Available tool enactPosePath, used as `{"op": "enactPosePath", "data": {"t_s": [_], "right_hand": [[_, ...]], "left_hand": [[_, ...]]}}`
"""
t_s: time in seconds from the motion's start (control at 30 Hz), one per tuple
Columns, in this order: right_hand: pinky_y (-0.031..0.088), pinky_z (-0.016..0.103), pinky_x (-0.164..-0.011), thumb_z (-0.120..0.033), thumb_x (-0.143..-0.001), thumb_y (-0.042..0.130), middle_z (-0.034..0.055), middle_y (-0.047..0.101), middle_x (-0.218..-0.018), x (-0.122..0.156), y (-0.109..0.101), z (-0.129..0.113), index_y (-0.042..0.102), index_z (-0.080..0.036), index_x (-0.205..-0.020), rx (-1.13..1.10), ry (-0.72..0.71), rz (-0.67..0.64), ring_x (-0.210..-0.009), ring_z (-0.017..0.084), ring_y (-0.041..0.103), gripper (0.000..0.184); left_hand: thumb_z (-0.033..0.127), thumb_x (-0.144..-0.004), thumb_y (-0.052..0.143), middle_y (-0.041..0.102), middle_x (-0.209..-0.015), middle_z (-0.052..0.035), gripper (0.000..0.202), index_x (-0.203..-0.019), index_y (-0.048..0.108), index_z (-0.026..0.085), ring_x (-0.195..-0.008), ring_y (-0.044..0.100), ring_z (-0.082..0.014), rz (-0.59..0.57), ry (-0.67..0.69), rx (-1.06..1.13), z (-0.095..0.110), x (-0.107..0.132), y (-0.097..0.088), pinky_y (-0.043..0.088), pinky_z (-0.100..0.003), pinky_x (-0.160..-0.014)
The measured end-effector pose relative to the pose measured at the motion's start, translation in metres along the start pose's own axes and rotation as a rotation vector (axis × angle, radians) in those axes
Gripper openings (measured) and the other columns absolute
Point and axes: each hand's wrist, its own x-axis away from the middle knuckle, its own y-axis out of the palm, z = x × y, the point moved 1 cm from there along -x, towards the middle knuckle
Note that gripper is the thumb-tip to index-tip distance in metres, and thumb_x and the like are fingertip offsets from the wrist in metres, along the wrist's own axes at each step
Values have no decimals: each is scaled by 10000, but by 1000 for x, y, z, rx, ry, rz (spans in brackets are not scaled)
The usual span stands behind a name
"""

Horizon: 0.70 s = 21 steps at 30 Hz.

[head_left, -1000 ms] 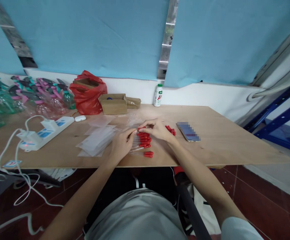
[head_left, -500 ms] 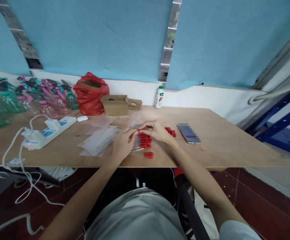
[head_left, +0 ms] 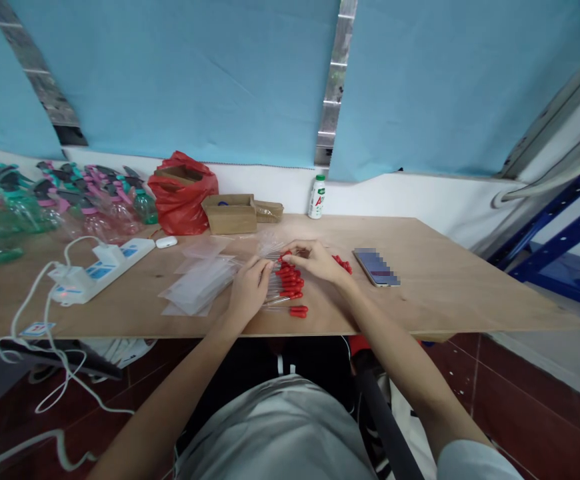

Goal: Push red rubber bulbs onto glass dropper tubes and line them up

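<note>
Head view, red-tipped tubes (head_left: 291,283), between left hand (head_left: 250,283), right hand (head_left: 316,260)

Wooden table (head_left: 450,287) carrying red-ended tubes (head_left: 291,283), red pieces (head_left: 343,265), plastic sleeves (head_left: 200,287), phone (head_left: 376,268), power strip (head_left: 101,272), cardboard box (head_left: 233,220), red bag (head_left: 185,203)

"What's behind the table (head_left: 450,287)?"
"A white wall (head_left: 420,200) low down, blue sheets (head_left: 195,80) and metal strips (head_left: 337,80) higher up."
"And right of the table?"
"A blue rack (head_left: 565,287)."
"Below the table?"
"Dark red floor tiles (head_left: 500,380)."
</note>
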Motion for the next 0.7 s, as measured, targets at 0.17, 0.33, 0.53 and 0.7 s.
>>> {"op": "enactPosePath", "data": {"t_s": [0.17, 0.33, 0.53, 0.7], "right_hand": [[545, 288, -744, -436, -907, 778, 56, 780, -872, 2, 0, 0, 800, -144, -1020, -52, 61, -43, -775, 163, 691, 314], [554, 284, -719, -450, -880, 810, 60, 780, -840, 4, -1, 4, 806, -139, -1006, -107, 96, -61, -746, 163, 701, 335], [565, 283, -715, -440, -885, 808, 68, 785, -836, 4, 0, 7, 816, -129, -1024, -112, 79, -70, -742, 165, 709, 341], [572, 294, -705, -460, -873, 822, 74, 789, -839, 5, 0, 7, 824, -137, -1026, -120, 84, -62, -727, 169, 707, 357]], "left_hand": [[293, -1102, 452, 680, -977, -50, 302, -1006, 724, 206, -921, 656, -204, -21, 15, 4, 0, 0, 0, 505, -336, -865], [269, -1095, 475, 684, -985, -51, 278, -1044, 739, 197, -920, 660, -198, -39, 30, 25, 2, -1, -3, 508, -338, -874], [266, -1096, 472, 668, -957, -45, 286, -1045, 745, 197, -886, 649, -190, -47, 55, 24, 2, -1, -4, 507, -332, -843], [262, -1098, 470, 665, -959, -45, 285, -1056, 745, 200, -887, 654, -185, -41, 73, 43, 3, 0, -5, 510, -328, -844]]}}
